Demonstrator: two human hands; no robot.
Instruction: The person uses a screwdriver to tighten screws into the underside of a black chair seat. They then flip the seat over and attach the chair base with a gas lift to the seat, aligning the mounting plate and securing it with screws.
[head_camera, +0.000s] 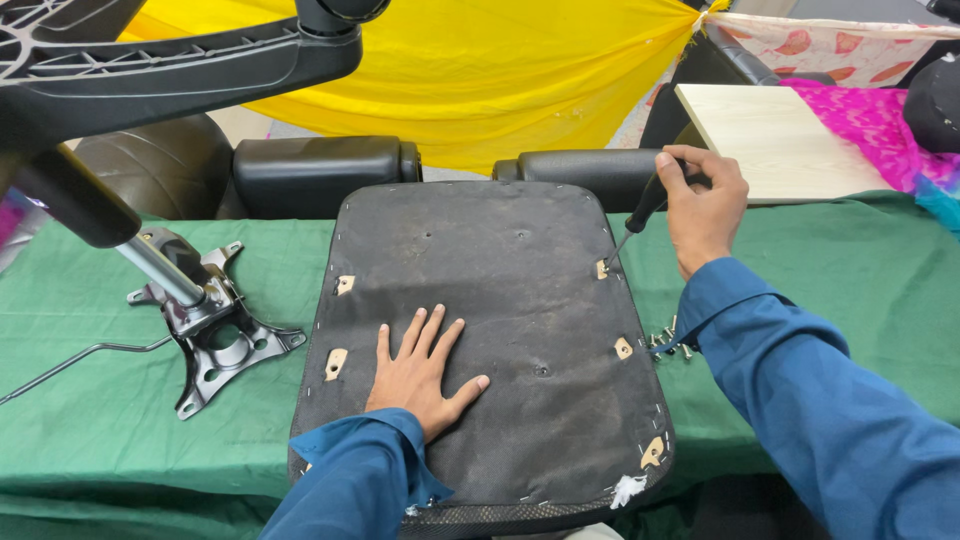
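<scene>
— What is held down by the left hand (420, 368)?

— The upturned black seat pad (490, 340) is pressed flat, palm open and fingers spread, near its front edge. The pad is laid across the middle of the green-covered table (120, 440).

— And the right hand (703, 205)?

— It is closed around the black handle of a screwdriver (640, 215), whose tip is set at a bracket hole on the pad's right edge, toward the back corner.

— What else is seen?

— A few loose screws (672, 340) are gathered just beside the pad's right edge. A metal chair mechanism (215, 330) is laid toward the table's left edge.
</scene>
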